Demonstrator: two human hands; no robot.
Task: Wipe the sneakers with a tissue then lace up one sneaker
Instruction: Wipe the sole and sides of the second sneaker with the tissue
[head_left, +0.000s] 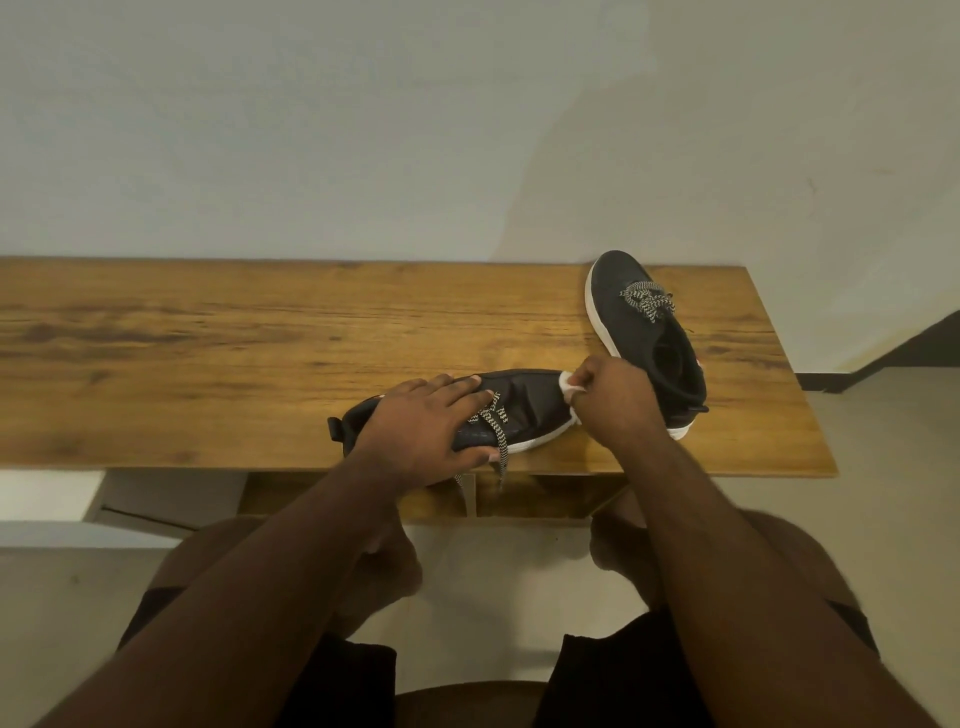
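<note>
Wooden table (208, 338) against pale wall | left hand (426, 431) flat, fingers spread, pressing near sneaker (524, 410) down | right hand (618, 400) at its toe, fingers pinching tissue (567, 382) | second sneaker (644, 332) just beyond right fingers | step: wiping toe | next: probably wipe along sole edge; lacing not begun

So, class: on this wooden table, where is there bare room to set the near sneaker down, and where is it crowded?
Bare: the long stretch of wooden table left of the near sneaker, back to the wall. Crowded: the right end, where the far sneaker, the right hand gripping the tissue and the left hand cluster.
</note>
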